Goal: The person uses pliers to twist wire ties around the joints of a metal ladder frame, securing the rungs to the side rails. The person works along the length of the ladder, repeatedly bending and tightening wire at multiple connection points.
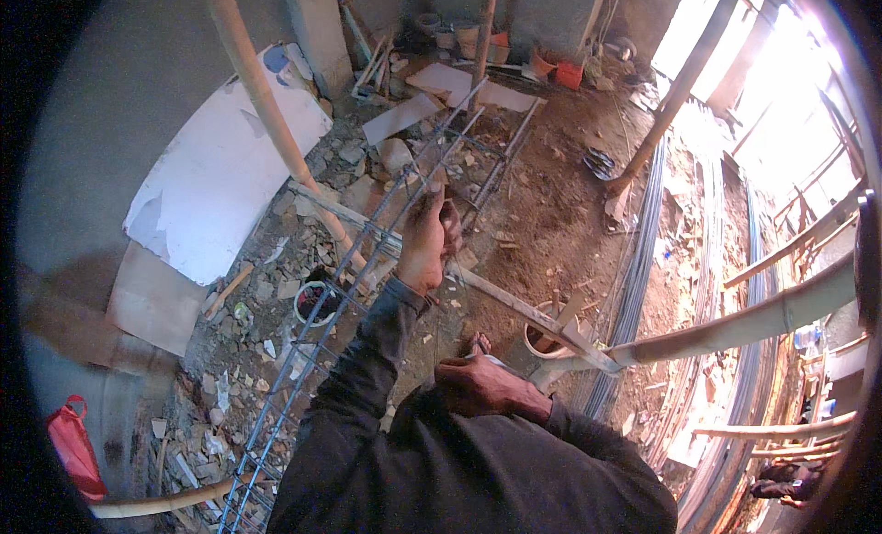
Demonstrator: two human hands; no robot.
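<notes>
Your left hand (430,238) reaches forward to the steel-bar cage (354,255), its fingers curled beside the bars, perhaps to steady them; whether they pinch a wire or a bar, you cannot tell from here. Your right hand (487,387) is drawn in near your torso, back turned up and fingers folded under; what it grips, if anything, is hidden.

The cage runs from beyond your left hand back to the near left. Below that hand a wooden beam (514,306) crosses under it, probably keeping the steel off the ground for easier reach. To the right of your right hand, the beam meets a bamboo pole (744,325), likely its support.

Left of your left hand, a bucket (303,319) sits among rubble. Farther right of both hands, long bars (634,277) lie bundled lengthwise, presumably for tidy storage.
</notes>
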